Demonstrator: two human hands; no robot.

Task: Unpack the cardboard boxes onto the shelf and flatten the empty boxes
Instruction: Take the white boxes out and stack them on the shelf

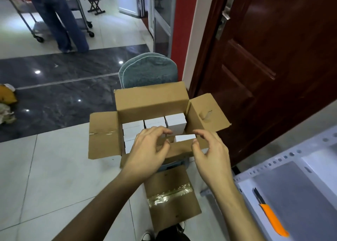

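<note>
Both grips, left hand [145,147] and right hand [209,149], hover loosely curled, empty, over the box [151,102]; best pinch one white carton [185,137] squarely, lifting straight up.

One open cardboard box [153,102] has four flaps folded out. Inside it at least five small white boxes [176,123] are visible; the hands cover more, so the full number I cannot tell. Two hands, left hand [145,149] and right hand [211,151]. One orange utility knife [271,217] lies on one grey shelf [299,189].
</note>
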